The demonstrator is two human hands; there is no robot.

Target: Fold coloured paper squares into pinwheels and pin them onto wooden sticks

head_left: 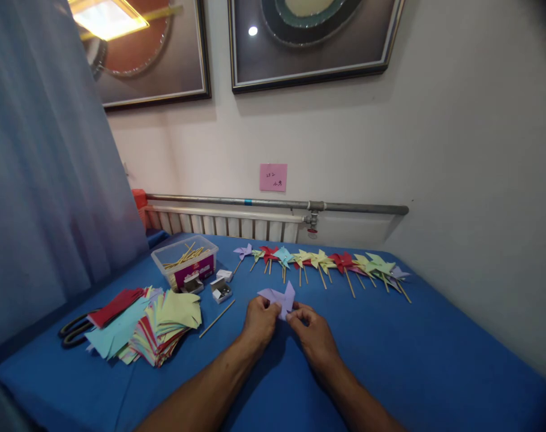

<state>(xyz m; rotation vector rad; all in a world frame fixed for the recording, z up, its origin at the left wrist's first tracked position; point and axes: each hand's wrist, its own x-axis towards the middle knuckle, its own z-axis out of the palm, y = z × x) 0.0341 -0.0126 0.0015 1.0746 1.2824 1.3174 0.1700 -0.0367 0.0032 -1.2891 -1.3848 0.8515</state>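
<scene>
A light purple paper pinwheel (279, 296), partly folded into blades, is held up between my two hands above the blue cloth. My left hand (260, 319) pinches its lower left side with thumb and fingers. On the other side, my right hand (311, 330) grips the lower right edge. No stick shows on this pinwheel. A single wooden stick (216, 318) lies on the cloth to the left of my left hand. Close by stand an open small box (221, 290) with shiny little metal pieces and a white small box (224, 275).
Finished-looking pinwheels (320, 260) on sticks lie in a row at the back. A clear plastic tub (185, 264) holds wooden sticks. Cut paper sheets (165, 324) are stacked at the left beside black-handled scissors (72, 330). A pipe (273, 202) runs along the wall.
</scene>
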